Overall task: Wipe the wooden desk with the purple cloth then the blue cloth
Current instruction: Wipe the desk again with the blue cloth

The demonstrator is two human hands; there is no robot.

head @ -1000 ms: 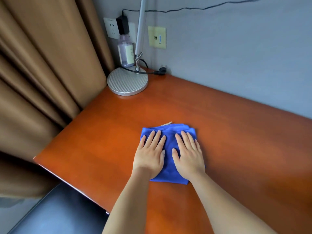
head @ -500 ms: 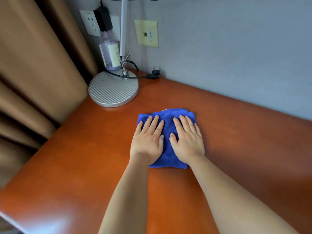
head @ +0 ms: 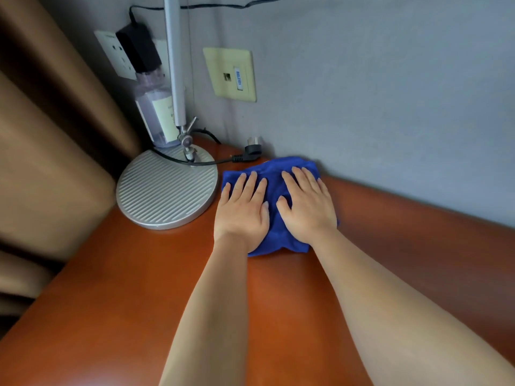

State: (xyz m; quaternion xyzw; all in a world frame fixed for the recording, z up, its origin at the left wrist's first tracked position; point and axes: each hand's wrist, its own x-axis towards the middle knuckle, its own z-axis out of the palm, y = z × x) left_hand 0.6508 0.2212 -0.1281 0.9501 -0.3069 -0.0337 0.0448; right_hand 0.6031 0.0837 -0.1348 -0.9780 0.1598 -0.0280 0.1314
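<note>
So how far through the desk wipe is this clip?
The purple cloth is out of view, so that pass looks done. In hand: both the left hand and right hand press the blue cloth flat at the wall. Left: the bare desk nearer the camera.

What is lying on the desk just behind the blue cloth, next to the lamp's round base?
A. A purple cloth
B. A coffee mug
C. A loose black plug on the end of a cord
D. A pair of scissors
C: a black plug with bare metal prongs lies on the wooden desk by the wall, just behind the blue cloth, its cord running across the lamp base.
</note>
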